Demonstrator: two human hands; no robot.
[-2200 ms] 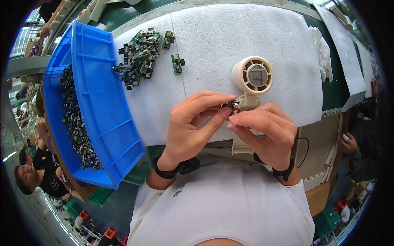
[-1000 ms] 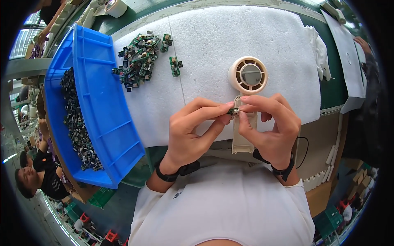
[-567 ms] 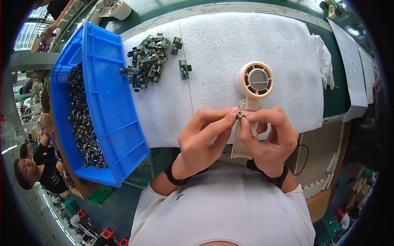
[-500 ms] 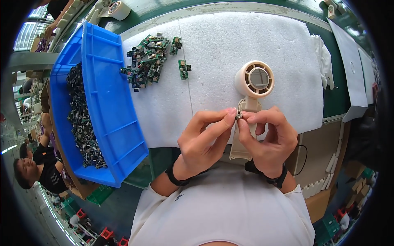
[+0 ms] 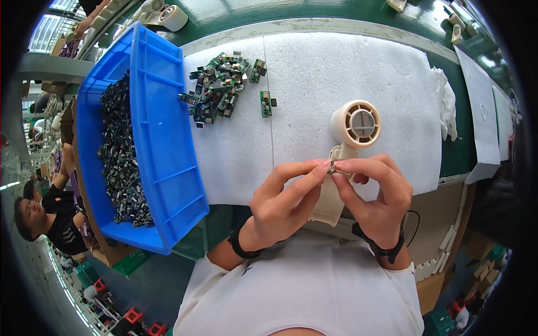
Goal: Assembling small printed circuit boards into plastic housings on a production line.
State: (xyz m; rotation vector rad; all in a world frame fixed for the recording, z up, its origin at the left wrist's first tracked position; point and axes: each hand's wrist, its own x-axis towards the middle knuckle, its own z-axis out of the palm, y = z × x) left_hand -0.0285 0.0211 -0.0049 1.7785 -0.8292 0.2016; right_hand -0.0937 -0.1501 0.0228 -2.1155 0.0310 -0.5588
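My left hand point(image 5: 284, 197) and my right hand point(image 5: 381, 193) meet fingertip to fingertip over the handle of a cream handheld fan. Between them they pinch a small metallic electronic part point(image 5: 332, 167), mostly hidden by the fingers; its exact kind is unclear. The fan's round head point(image 5: 339, 124) lies on the white foam sheet, pointing away from me. Its handle shell point(image 5: 327, 208) runs toward me beneath my hands, with a raised rim showing near the neck. Each wrist wears a black band.
Left of the foam sheet point(image 5: 302, 73), a blue bin point(image 5: 171, 145) holds many small circuit boards. A heap of green circuit boards point(image 5: 221, 84) and one loose board point(image 5: 265, 104) lie on the foam. A white glove point(image 5: 447, 106) rests at right. Another person point(image 5: 61, 215) sits at far left.
The whole view has shifted, so the bench things appear slightly lower and more to the right. Both hands keep pinching the small part over the fan handle, with fingers drawn closer around it.
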